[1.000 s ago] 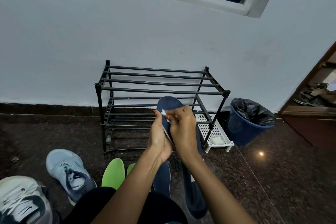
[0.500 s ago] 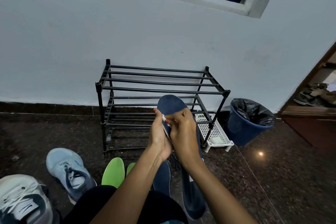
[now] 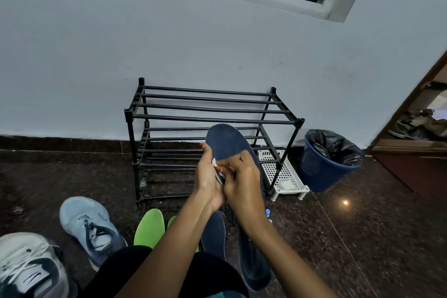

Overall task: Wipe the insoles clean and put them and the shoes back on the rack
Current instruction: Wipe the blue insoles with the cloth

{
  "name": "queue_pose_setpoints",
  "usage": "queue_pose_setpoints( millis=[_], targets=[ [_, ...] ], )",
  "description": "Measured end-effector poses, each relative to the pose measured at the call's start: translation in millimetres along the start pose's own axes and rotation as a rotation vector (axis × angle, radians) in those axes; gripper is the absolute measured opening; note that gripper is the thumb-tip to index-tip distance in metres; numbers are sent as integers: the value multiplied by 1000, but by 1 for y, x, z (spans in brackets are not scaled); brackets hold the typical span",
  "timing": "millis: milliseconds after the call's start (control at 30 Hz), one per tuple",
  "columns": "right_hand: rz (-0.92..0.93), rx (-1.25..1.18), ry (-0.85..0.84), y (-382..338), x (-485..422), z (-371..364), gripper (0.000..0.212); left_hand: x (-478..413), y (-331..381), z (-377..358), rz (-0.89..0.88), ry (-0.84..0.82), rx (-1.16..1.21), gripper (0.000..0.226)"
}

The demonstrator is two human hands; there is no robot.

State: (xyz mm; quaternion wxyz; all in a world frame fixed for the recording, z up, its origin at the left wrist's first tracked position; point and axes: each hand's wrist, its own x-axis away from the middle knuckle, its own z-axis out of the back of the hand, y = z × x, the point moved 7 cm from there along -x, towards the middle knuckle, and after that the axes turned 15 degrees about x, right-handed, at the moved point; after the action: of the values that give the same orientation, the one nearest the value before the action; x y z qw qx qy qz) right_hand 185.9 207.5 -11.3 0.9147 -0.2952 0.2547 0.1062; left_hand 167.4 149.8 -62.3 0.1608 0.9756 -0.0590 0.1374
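A dark blue insole (image 3: pixel 226 141) stands upright in front of me, gripped at its left edge by my left hand (image 3: pixel 206 176). My right hand (image 3: pixel 243 180) pinches a small white wipe (image 3: pixel 214 161) against the insole's surface. A second dark blue insole (image 3: pixel 214 232) lies on the floor below my arms. Two green insoles (image 3: pixel 148 228) lie to its left. A light blue sneaker (image 3: pixel 90 227) and a white-and-black sneaker (image 3: pixel 29 268) sit on the floor at the left. The black shoe rack (image 3: pixel 208 116) stands bare against the wall.
A blue bin (image 3: pixel 326 164) lined with a black bag stands right of the rack. A white perforated plastic tray (image 3: pixel 283 174) lies between them. A dark shoe-like shape (image 3: pixel 254 266) lies under my right forearm. An open brown doorway (image 3: pixel 416 152) is at the right.
My right hand with the wipe has slid down the insole towards me, baring more of its toe end. My left hand keeps its grip.
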Motion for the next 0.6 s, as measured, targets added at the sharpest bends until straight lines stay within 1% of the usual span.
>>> queue_pose_setpoints(
  millis=[67, 133, 200, 300, 400, 500, 600],
  targets=[
    [8, 70, 61, 4, -6, 2, 15, 2, -1, -3, -23, -1, 1, 57],
    [-5, 108, 98, 11, -18, 2, 10, 1, -5, -5, -3, -21, 13, 56],
    [-42, 102, 120, 20, -30, 4, 9, -1, -8, -7, 27, -47, 24, 57],
    [-80, 66, 148, 27, -41, 7, 10, -3, -7, -4, 20, -44, -5, 57],
    [-41, 31, 123, 20, -34, 4, 11, -6, -6, -2, -2, -46, 20, 56],
    [13, -2, 62, 7, -12, -4, 19, -8, 0, 5, -44, 25, 69, 53],
    [18, 21, 67, 7, -1, -5, 20, -6, -1, 6, -41, 68, 32, 55]
  ],
)
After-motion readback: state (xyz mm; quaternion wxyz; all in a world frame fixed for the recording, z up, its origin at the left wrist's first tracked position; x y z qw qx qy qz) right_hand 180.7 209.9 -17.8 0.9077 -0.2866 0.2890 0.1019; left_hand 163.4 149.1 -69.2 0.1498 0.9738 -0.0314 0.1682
